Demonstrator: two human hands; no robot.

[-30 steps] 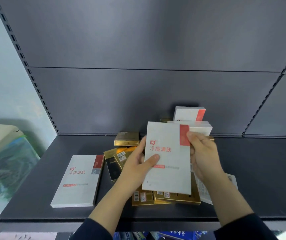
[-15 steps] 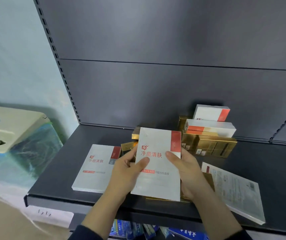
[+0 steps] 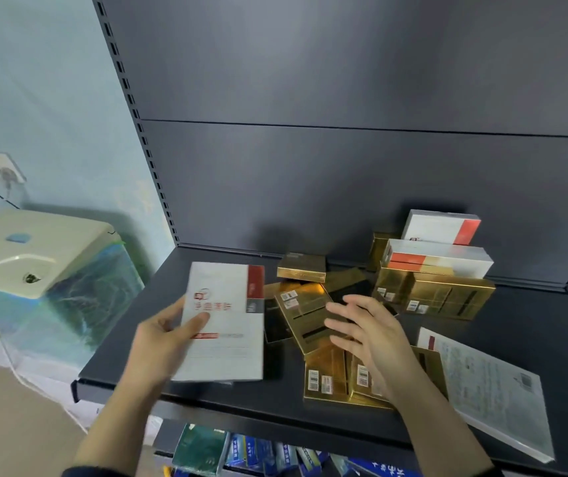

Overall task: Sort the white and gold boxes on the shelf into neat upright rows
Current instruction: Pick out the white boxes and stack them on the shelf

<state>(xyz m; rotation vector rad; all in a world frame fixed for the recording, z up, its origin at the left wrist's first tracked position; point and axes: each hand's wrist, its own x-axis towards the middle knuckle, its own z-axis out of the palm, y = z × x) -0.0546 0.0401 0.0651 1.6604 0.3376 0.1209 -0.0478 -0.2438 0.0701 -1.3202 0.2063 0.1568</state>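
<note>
Off white box [image 3: 231, 352] now: right hand [image 3: 374, 339]

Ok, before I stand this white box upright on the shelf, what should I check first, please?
1. Left hand grip on the held white box: ok, thumb on its front face.
2. Right hand free: ok, open above the gold boxes, holding nothing.
3. Bare shelf beside and behind the held box: ok.
4. Gold boxes tidy: not ok, they lie flat and overlap at mixed angles.
5. Shelf under the held box: cannot tell, hidden.
6. Flat white box at right front: not ok, lying down and skewed.
</note>
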